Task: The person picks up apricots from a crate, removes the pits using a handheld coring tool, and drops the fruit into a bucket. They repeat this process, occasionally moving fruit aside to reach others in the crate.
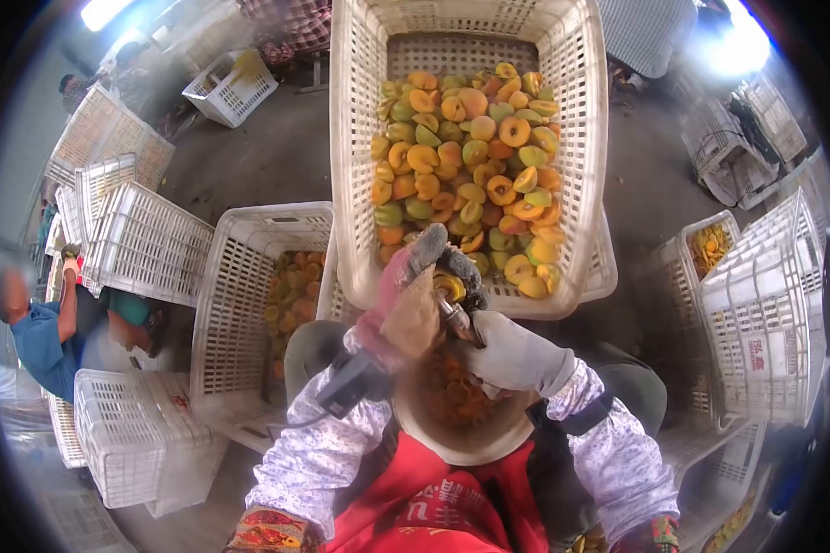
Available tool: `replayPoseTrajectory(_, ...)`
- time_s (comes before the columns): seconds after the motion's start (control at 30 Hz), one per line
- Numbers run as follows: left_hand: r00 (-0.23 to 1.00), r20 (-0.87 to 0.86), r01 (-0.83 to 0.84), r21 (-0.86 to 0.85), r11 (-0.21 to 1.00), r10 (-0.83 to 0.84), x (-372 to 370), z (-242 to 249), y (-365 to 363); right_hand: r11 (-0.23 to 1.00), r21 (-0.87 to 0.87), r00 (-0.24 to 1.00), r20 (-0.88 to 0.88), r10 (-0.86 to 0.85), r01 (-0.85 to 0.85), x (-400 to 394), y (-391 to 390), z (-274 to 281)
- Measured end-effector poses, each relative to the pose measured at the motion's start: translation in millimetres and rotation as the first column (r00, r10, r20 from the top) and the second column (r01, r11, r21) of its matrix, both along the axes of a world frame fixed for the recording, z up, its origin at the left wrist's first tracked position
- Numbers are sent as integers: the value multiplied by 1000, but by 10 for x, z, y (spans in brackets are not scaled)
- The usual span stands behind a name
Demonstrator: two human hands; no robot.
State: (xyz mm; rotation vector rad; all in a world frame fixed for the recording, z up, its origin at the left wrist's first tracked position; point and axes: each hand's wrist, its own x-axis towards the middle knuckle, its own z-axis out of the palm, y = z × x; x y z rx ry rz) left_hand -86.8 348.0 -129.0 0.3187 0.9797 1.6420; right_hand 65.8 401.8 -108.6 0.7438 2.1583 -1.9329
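Both forearms, in pale floral sleeves, come up from the bottom of the view and meet just above the person's lap. The left hand (406, 295), in a worn pink and grey work glove, is raised with its fingers curled over, closed around a small yellow-orange halved fruit (449, 287) at the near rim of the big crate. The right hand (512, 350), in a whitish glove, sits just beside it, lower and to the right, its grip closed on a short metal pitting tool (456, 318). The tool's long axis runs slantwise, from the right hand up and left to the fruit, its tip touching or entering the fruit; the exact contact is hidden by the gloves.

Under the hands stands a round tan basin (461, 442) on the person's lap, holding dark orange scraps. Straight ahead, a large white slatted plastic crate (350, 184) holds a heap of halved yellow, orange and green fruit, cut faces mostly up. To its left a second white crate (240, 304) holds more orange fruit in shadow.

The floor (258, 157) is bare grey concrete, crowded on both sides with stacked white crates. At the left edge another person in a blue top (37, 346) bends over the crates. Bright light enters from the top corners.
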Motion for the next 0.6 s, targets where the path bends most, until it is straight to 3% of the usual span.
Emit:
replayPoseTrajectory(0.03,1000,1,5,-5,1000,-5,9,58,-20,999,45,993,-115,25,-20,25,-16,-67)
replayPoseTrajectory(0.07,991,-103,78,-70,994,-85,1,133,-42,999,40,993,-113,19,-15,41,-18,-87)
replayPoseTrajectory(0.1,964,-200,147,-138,979,-173,-1,168,-32,988,-152,996,-85,-17,4,58,-7,-93)
replayPoseTrajectory(0.13,891,-408,169,-103,980,-197,-26,45,26,942,-335,998,-50,-46,26,80,4,-99)
replayPoseTrajectory(0.23,915,-341,216,-35,976,-214,-18,98,27,908,-419,1000,-12,2,-7,124,29,-166)
replayPoseTrajectory(0.27,933,-182,316,-2,949,-311,-73,188,-20,908,-419,1000,-15,8,-13,131,53,-113)
replayPoseTrajectory(0.37,941,-41,337,74,939,-335,-47,369,-103,912,-409,999,-24,23,-31,182,106,71)
replayPoseTrajectory(0.43,913,-48,407,82,910,-404,-127,214,-88,980,-180,992,81,95,-79,174,82,74)
replayPoseTrajectory(0.47,941,-60,336,85,938,-332,-134,145,-83,990,-104,995,-60,84,-90,188,32,-23)
replayPoseTrajectory(0.5,963,-72,265,87,960,-259,-135,69,-83,990,-110,994,-62,87,-94,225,16,-65)
replayPoseTrajectory(0.53,992,-34,128,81,989,-126,-117,-23,-86,994,16,994,-23,108,-107,254,7,-68)
replayPoseTrajectory(0.57,992,-35,126,79,989,-124,-133,-14,-111,982,143,992,17,122,-123,285,-2,-58)
replayPoseTrajectory(0.6,999,7,52,126,991,-54,-193,9,-148,982,143,993,14,120,-121,369,-42,-200)
